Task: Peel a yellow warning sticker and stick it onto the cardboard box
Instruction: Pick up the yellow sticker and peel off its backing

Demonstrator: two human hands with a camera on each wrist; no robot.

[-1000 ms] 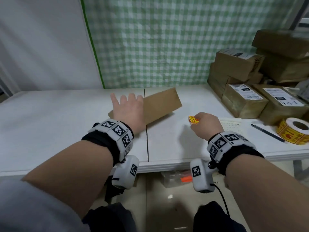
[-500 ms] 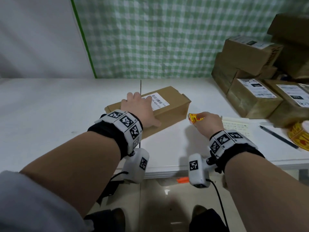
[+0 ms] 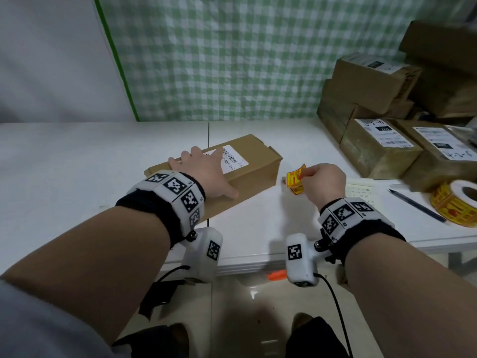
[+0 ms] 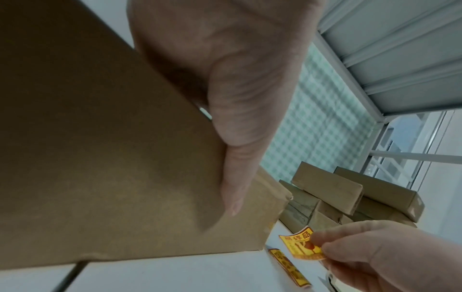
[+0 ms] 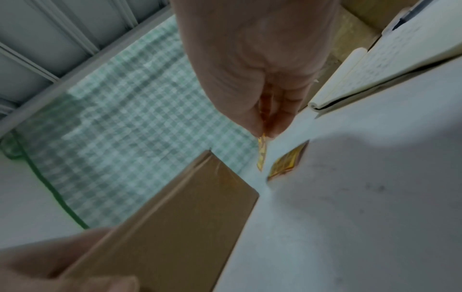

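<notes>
A long brown cardboard box (image 3: 254,165) lies flat on the white table (image 3: 77,161), white barcode label up. My left hand (image 3: 204,167) rests on its near end, fingers flat over the top and thumb straight against the near side face (image 4: 235,177). Just right of the box, my right hand (image 3: 305,174) pinches a yellow warning sticker (image 3: 295,176) between thumb and fingers and holds it above the table. The left wrist view shows the sticker (image 4: 298,244) printed side up; the right wrist view shows it edge-on (image 5: 262,156).
A second yellow printed piece (image 3: 296,190) lies on the table under the held sticker. A roll of yellow stickers (image 3: 458,202), a pen (image 3: 415,205) and a notebook (image 3: 361,192) lie at the right. Labelled cardboard boxes (image 3: 376,148) are stacked at the back right.
The box, tipped on its edge a second ago, now lies flat with its label up under my left hand. My right hand has kept the sticker beside the box.
</notes>
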